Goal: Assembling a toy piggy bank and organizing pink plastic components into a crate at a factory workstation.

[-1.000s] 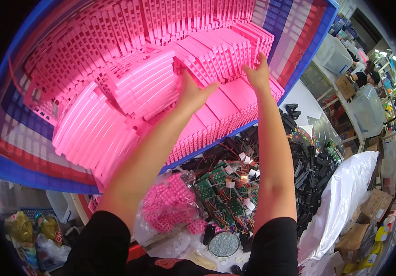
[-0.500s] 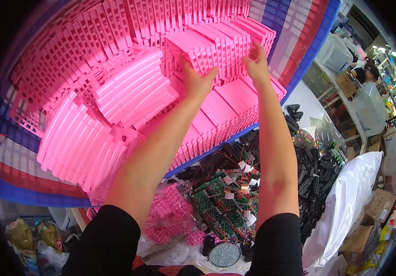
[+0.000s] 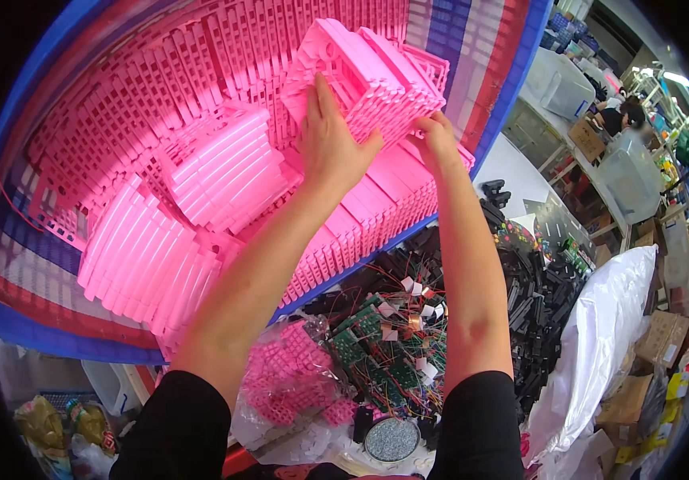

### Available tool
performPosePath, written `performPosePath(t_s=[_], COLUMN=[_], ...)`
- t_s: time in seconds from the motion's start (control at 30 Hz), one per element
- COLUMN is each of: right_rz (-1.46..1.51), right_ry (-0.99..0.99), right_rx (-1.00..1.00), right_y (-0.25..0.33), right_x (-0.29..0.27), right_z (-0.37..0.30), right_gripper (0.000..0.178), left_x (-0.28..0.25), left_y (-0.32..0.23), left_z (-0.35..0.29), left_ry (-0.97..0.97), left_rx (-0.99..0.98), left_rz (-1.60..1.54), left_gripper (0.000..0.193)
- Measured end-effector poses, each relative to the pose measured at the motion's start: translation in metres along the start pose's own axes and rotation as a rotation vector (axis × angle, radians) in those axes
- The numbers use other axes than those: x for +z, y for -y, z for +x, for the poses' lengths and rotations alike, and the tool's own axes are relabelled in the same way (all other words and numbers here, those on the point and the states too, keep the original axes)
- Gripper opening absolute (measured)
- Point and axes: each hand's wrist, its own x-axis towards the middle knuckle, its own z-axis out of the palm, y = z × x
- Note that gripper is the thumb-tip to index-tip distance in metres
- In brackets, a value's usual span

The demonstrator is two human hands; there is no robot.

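Observation:
A striped blue, red and white basket [image 3: 518,80] holds many pink plastic parts in rows. My left hand [image 3: 335,152] presses its thumb and fingers against the near left side of a stack of pink plastic panels [image 3: 396,94]. On the stack's right end, the fingers of my right hand [image 3: 439,142] are closed around its lower corner. The stack is tilted and raised above another row of pink panels [image 3: 376,200]. Glossy curved pink parts [image 3: 228,176] lie nested left of my left hand. The undersides of the held panels are partly hidden.
Below the basket lie green circuit boards [image 3: 348,348] with tangled wires, a bag of small pink parts [image 3: 288,372] and a heap of black parts [image 3: 535,296]. A white sack [image 3: 600,328] stands at right. Further off, a person sits near shelves with clear bins [image 3: 632,176].
Both hands have closed in on the stack of pink panels. It has been tipped and lifted from its row. The view has shifted slightly.

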Motion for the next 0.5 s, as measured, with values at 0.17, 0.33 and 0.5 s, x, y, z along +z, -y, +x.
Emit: performPosePath(t_s=[0.17, 0.33, 0.5], right_rz=[0.001, -0.376, -0.771], right_ry=[0.062, 0.112, 0.13], right_rx=[-0.005, -0.128, -0.457], right_y=[0.019, 0.093, 0.165], right_x=[0.01, 0.025, 0.049], right_z=[-0.036, -0.129, -0.207], right_gripper=[0.024, 0.033, 0.052], left_x=[-0.041, -0.088, -0.113], left_y=[-0.018, -0.019, -0.005], left_z=[0.003, 0.013, 0.018], left_ry=[-0.038, 0.023, 0.322], left_rx=[0.157, 0.079, -0.277], left_rz=[0.097, -0.163, -0.639], left_gripper=[0.1, 0.078, 0.046])
